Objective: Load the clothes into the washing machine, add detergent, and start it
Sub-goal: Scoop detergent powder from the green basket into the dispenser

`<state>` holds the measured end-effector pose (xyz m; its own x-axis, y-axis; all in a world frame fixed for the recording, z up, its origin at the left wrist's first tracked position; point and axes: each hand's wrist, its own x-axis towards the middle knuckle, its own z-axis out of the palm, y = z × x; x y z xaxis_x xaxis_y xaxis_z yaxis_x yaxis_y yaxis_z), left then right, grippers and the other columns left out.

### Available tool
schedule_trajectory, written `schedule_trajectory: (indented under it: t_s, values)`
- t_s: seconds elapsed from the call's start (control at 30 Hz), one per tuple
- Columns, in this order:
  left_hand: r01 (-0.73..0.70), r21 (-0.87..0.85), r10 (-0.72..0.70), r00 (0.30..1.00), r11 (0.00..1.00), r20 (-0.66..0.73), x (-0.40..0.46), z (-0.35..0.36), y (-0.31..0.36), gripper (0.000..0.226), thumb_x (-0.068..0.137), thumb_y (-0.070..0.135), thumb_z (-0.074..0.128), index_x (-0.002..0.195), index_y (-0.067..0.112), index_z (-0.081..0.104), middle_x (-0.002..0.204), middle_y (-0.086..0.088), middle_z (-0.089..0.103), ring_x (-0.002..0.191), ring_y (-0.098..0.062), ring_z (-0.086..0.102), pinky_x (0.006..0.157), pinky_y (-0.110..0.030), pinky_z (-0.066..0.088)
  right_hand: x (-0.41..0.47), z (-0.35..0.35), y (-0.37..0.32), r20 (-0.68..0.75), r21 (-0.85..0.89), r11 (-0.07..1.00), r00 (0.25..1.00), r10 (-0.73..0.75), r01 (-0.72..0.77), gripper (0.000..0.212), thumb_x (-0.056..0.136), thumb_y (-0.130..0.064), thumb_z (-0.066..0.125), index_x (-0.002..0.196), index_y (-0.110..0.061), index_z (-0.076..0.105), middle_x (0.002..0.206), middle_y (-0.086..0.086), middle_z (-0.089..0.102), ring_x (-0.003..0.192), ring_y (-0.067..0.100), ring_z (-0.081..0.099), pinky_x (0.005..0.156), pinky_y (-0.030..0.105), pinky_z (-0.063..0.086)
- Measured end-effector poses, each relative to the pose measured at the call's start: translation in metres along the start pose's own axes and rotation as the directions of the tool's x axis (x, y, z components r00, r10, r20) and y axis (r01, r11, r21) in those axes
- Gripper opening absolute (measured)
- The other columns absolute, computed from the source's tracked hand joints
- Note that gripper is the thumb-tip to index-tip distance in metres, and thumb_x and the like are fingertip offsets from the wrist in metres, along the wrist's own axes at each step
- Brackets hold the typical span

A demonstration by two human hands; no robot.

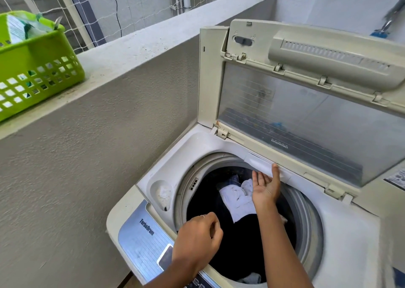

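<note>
While the lid (306, 117) stands raised, the right hand (264, 188) reaches over the drum (304, 217), palm up, fingers straight, holding nothing. Left hand (198, 239) hovers at the rim, fingers loosely curled, empty, above the clothes (236, 198).

we see a grey concrete ledge (135, 44) running along the wall top, and on its left end sits a green plastic basket (32, 68) with packets inside. lower down, the washing machine (197, 147) carries dark and white clothes (238, 200) in its drum.
</note>
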<state>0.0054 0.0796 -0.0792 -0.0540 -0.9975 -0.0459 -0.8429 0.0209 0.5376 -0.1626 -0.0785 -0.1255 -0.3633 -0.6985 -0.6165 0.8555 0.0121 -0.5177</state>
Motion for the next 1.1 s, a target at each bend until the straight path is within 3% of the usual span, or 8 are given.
schedule_trajectory:
  t_s: [0.17, 0.4, 0.53, 0.7, 0.8, 0.9, 1.0, 1.1]
  values:
    - [0.003, -0.009, -0.003, 1.0, 1.0, 0.01, 0.0, -0.001, 0.001, 0.023, 0.092, 0.039, 0.036, 0.087, 0.024, 0.052, 0.076, 0.005, 0.06, 0.072, -0.013, 0.054, 0.064, -0.027, 0.044, 0.0, 0.004, -0.001, -0.047, 0.003, 0.999, 0.998, -0.041, 0.041, 0.032, 0.074, -0.03, 0.079, 0.095, -0.014, 0.063, 0.111, 0.009, 0.066, 0.103, 0.021, 0.064, 0.083, 0.033, 0.055]
    - [0.006, -0.003, -0.006, 1.0, 1.0, 0.0, 0.0, -0.001, 0.001, 0.023, 0.092, 0.039, 0.036, 0.087, 0.024, 0.053, 0.074, 0.006, 0.059, 0.07, -0.013, 0.054, 0.062, -0.027, 0.043, -0.004, 0.01, 0.009, -0.152, 0.094, 0.99, 0.984, -0.089, 0.104, 0.065, 0.062, -0.033, 0.086, 0.118, -0.015, 0.06, 0.11, 0.0, 0.07, 0.097, 0.014, 0.069, 0.076, 0.033, 0.058]
    - [-0.001, -0.005, 0.001, 1.0, 1.0, -0.003, 0.0, -0.001, 0.001, 0.021, 0.092, 0.038, 0.038, 0.087, 0.025, 0.054, 0.073, 0.007, 0.06, 0.069, -0.011, 0.054, 0.062, -0.028, 0.045, -0.009, 0.007, 0.005, -0.089, 0.097, 0.994, 0.995, -0.042, 0.05, 0.06, 0.07, -0.029, 0.082, 0.122, -0.013, 0.058, 0.117, 0.005, 0.067, 0.104, 0.019, 0.066, 0.09, 0.038, 0.054]
    - [-0.006, -0.02, 0.006, 1.0, 1.0, -0.011, -0.002, -0.004, 0.003, 0.02, 0.093, 0.036, 0.04, 0.086, 0.025, 0.055, 0.071, 0.006, 0.06, 0.067, -0.01, 0.054, 0.061, -0.027, 0.043, -0.016, -0.003, 0.001, -0.076, 0.019, 0.998, 0.996, 0.053, -0.052, 0.056, 0.076, -0.027, 0.078, 0.121, -0.003, 0.055, 0.118, 0.014, 0.062, 0.109, 0.027, 0.062, 0.077, 0.033, 0.055]
    - [0.001, -0.018, -0.002, 1.0, 1.0, -0.019, -0.002, -0.005, 0.004, 0.02, 0.093, 0.037, 0.04, 0.085, 0.025, 0.054, 0.071, 0.006, 0.06, 0.066, -0.011, 0.054, 0.059, -0.025, 0.039, -0.02, -0.005, -0.006, -0.097, -0.015, 0.997, 0.993, 0.071, -0.073, 0.042, 0.077, -0.019, 0.077, 0.109, 0.0, 0.056, 0.116, 0.018, 0.062, 0.107, 0.028, 0.062, 0.083, 0.033, 0.054]
    - [0.006, -0.017, -0.006, 1.0, 1.0, -0.022, -0.001, -0.005, 0.004, 0.02, 0.093, 0.037, 0.039, 0.085, 0.025, 0.054, 0.071, 0.006, 0.06, 0.065, -0.01, 0.054, 0.057, -0.024, 0.038, -0.027, -0.005, -0.006, -0.126, -0.012, 0.996, 0.989, 0.084, -0.086, 0.04, 0.077, -0.014, 0.076, 0.109, 0.001, 0.056, 0.113, 0.018, 0.062, 0.105, 0.028, 0.063, 0.075, 0.031, 0.054]
    - [0.005, -0.026, -0.006, 1.0, 1.0, -0.026, -0.002, -0.005, 0.003, 0.021, 0.093, 0.038, 0.039, 0.085, 0.025, 0.054, 0.071, 0.006, 0.06, 0.065, -0.01, 0.054, 0.058, -0.025, 0.04, -0.031, -0.008, -0.002, -0.126, -0.022, 0.993, 0.986, 0.111, -0.114, 0.024, 0.079, -0.012, 0.074, 0.092, -0.002, 0.056, 0.102, 0.016, 0.063, 0.107, 0.029, 0.062, 0.085, 0.034, 0.054]
    - [-0.006, -0.018, 0.005, 0.999, 1.0, -0.04, -0.002, -0.004, 0.003, 0.021, 0.093, 0.038, 0.039, 0.086, 0.025, 0.054, 0.072, 0.006, 0.06, 0.066, -0.011, 0.055, 0.058, -0.023, 0.039, -0.032, -0.012, 0.0, -0.125, -0.024, 0.994, 0.987, 0.101, -0.105, 0.026, 0.079, -0.011, 0.073, 0.097, 0.0, 0.056, 0.099, 0.015, 0.063, 0.108, 0.03, 0.062, 0.083, 0.034, 0.053]
